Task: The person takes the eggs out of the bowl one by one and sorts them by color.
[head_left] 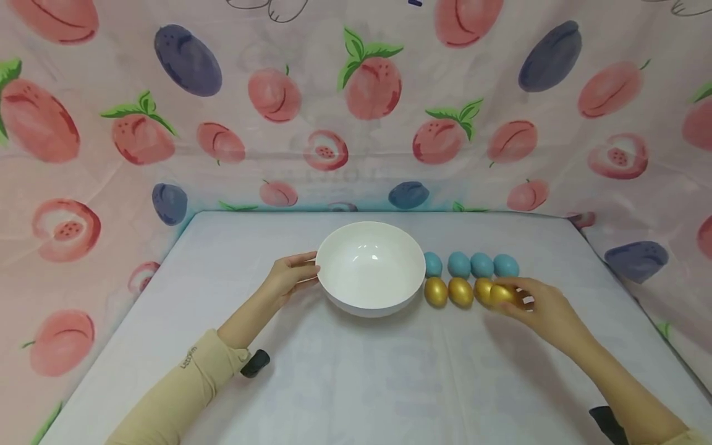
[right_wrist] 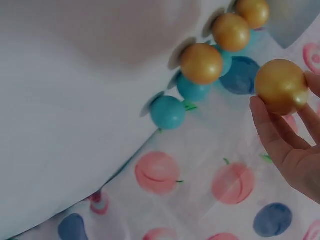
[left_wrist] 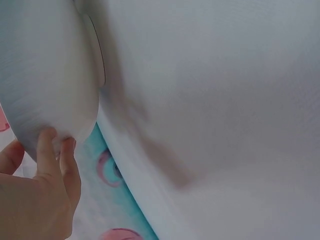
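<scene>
A deep white bowl [head_left: 369,266] stands on the table, its inside bare. My left hand [head_left: 289,275] grips its left edge, thumb at the rim and fingers against the outer wall [left_wrist: 60,85]. In my right hand [head_left: 547,312], a shiny gold egg [right_wrist: 281,87] is pinched between thumb and fingertips, raised above the table. Under and left of that hand sit three gold eggs [head_left: 460,292] in a row. Behind them runs a row of several blue eggs [head_left: 481,265], the leftmost partly hidden by the bowl.
The white-covered table [head_left: 367,377] meets a fruit-print cloth [head_left: 322,93] at the back and sides. Black straps with wrist devices [head_left: 255,363] show at both forearms. The egg rows lie right beside the bowl's right side.
</scene>
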A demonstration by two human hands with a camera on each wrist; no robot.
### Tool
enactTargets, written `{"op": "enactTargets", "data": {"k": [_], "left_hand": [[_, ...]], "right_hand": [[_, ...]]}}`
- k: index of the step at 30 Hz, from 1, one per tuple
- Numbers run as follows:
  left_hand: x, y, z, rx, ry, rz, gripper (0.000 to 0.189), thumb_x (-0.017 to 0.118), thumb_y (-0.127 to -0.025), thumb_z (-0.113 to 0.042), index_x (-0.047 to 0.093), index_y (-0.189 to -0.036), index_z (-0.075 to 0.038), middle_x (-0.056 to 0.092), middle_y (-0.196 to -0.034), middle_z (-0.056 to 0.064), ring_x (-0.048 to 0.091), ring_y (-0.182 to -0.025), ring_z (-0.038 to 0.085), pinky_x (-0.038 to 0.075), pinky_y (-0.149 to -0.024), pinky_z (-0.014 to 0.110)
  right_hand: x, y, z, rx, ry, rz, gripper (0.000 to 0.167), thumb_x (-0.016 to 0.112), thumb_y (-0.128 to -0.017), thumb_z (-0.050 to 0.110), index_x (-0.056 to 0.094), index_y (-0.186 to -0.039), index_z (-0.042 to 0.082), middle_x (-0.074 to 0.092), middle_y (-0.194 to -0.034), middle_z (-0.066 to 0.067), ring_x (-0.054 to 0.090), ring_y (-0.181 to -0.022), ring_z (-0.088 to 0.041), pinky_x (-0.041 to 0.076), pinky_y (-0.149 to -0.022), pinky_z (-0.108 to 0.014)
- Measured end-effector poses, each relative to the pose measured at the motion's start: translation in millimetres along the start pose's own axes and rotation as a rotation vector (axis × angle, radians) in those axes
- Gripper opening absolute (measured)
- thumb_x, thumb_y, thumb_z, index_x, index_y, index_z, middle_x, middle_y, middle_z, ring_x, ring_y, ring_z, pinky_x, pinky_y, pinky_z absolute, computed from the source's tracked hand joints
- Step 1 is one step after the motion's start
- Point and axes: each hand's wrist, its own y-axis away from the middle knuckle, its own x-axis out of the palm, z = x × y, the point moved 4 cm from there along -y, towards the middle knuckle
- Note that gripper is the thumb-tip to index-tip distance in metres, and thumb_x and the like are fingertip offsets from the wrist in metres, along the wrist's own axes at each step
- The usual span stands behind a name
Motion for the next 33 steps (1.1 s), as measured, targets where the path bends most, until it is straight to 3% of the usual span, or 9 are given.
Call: {"op": "enactTargets", "data": {"k": [8,13,22,33], "left_hand": [[-0.1,-0.2,0.4,-0.002,-0.013,0.008,0.051,0.056,-0.090,0.003,0.041,-0.138,0.005,0.043,-0.139,0.030,0.064,-0.085,0.007,0.051,-0.097,0.035],[-0.7,-1.5,2.8,-0.017,-0.019,-0.003,0.051,0.057,-0.090,0.002,0.042,-0.138,0.004,0.043,-0.139,0.028,0.063,-0.085,0.008,0.053,-0.095,0.032],[-1.0,-5.8,4.1,-0.029,-0.022,-0.003,0.051,0.057,-0.090,0.001,0.043,-0.138,0.001,0.045,-0.139,0.025,0.064,-0.084,0.007,0.057,-0.087,0.025],[-2.0,-6.2,5.0,-0.034,-0.002,0.004,0.050,0.057,-0.090,0.001,0.042,-0.138,0.003,0.044,-0.139,0.027,0.064,-0.083,0.006,0.055,-0.091,0.028]], "right_hand": [[0,-0.3,-24,0.025,0.015,-0.010,0.040,0.073,-0.080,0.011,0.062,-0.115,-0.003,0.063,-0.109,-0.027,0.062,-0.087,-0.035,0.057,-0.062,-0.031],[2,-5.7,-35,0.024,0.030,-0.020,0.036,0.072,-0.079,0.006,0.062,-0.112,-0.006,0.064,-0.105,-0.027,0.063,-0.081,-0.033,0.056,-0.061,-0.030],[5,-22.2,-55,0.066,0.037,0.027,0.036,0.069,-0.081,0.005,0.059,-0.112,-0.010,0.063,-0.100,-0.030,0.062,-0.081,-0.040,0.058,-0.062,-0.041],[15,-34.9,-69,0.119,0.067,0.089,0.037,0.066,-0.085,0.011,0.058,-0.114,-0.012,0.061,-0.098,-0.031,0.060,-0.087,-0.043,0.057,-0.074,-0.052]]}}
